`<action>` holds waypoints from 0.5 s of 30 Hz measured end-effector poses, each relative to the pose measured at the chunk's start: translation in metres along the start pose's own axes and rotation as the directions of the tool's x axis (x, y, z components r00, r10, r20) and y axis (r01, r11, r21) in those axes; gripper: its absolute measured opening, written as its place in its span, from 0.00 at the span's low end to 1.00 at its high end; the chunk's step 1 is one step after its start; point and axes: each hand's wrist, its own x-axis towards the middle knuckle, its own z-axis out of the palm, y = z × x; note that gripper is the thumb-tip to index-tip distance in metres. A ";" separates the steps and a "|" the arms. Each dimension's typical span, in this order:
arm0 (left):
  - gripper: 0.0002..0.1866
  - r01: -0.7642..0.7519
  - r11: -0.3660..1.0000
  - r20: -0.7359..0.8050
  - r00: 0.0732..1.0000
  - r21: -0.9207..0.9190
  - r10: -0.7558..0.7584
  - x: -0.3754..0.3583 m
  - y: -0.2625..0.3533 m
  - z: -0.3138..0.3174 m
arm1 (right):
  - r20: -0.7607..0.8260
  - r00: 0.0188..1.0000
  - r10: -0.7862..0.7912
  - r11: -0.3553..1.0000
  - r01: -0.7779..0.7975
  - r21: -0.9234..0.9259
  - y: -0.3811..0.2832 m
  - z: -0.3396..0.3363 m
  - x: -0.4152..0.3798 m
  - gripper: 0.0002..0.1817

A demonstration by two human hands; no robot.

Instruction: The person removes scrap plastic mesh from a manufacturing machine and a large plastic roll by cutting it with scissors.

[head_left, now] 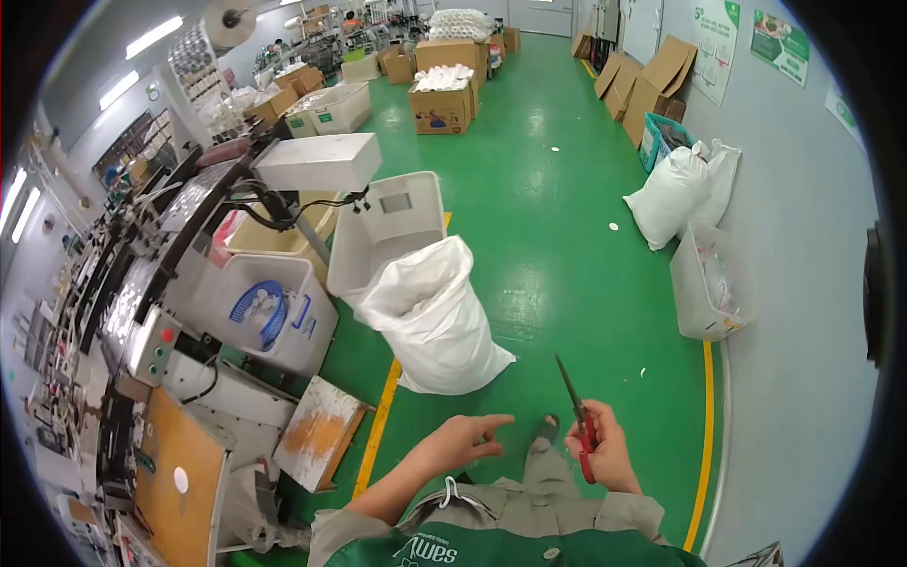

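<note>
Red-handled scissors (pixel 585 434) are in my right hand (pixel 607 446), their dark blades together and pointing up and forward. My fingers wrap round the red handles. My left hand (pixel 464 442) is held out in front of my body with nothing in it, the index finger stretched to the right and the other fingers partly bent. Just ahead of my left hand stands a white woven sack (pixel 436 326), upright with its mouth gaping. What lies deep inside the sack cannot be made out.
Left of the sack are a grey bin (pixel 389 213) and a bin with a blue basket (pixel 260 312). A worn wooden step (pixel 319 430) and a machine line flank my left. Full white sacks (pixel 669 197) and a clear bin (pixel 699 293) line the right wall. Cardboard boxes (pixel 442 109) stand ahead.
</note>
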 end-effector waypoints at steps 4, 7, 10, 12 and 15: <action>0.30 0.063 0.998 -0.040 0.997 0.010 -0.062 0.114 -0.002 -0.010 | 0.037 0.999 -0.003 0.998 0.001 0.056 0.004 -0.066 0.099 0.30; 0.30 0.068 0.998 -0.091 0.994 0.012 -0.067 0.184 0.000 -0.021 | 0.084 0.993 -0.080 0.988 0.090 -0.126 0.013 -0.115 0.178 0.29; 0.30 0.135 0.991 -0.117 0.984 -0.008 -0.135 0.243 0.019 -0.053 | 0.131 0.987 -0.095 0.993 0.104 -0.064 -0.003 -0.144 0.254 0.28; 0.30 0.145 0.989 -0.185 0.972 -0.025 -0.147 0.276 0.021 -0.073 | 0.191 0.972 -0.136 0.990 0.142 -0.022 -0.011 -0.155 0.305 0.28; 0.31 0.185 0.983 -0.283 0.942 -0.005 -0.179 0.326 0.015 -0.103 | 0.270 0.948 -0.167 0.985 0.172 0.003 -0.016 -0.166 0.383 0.28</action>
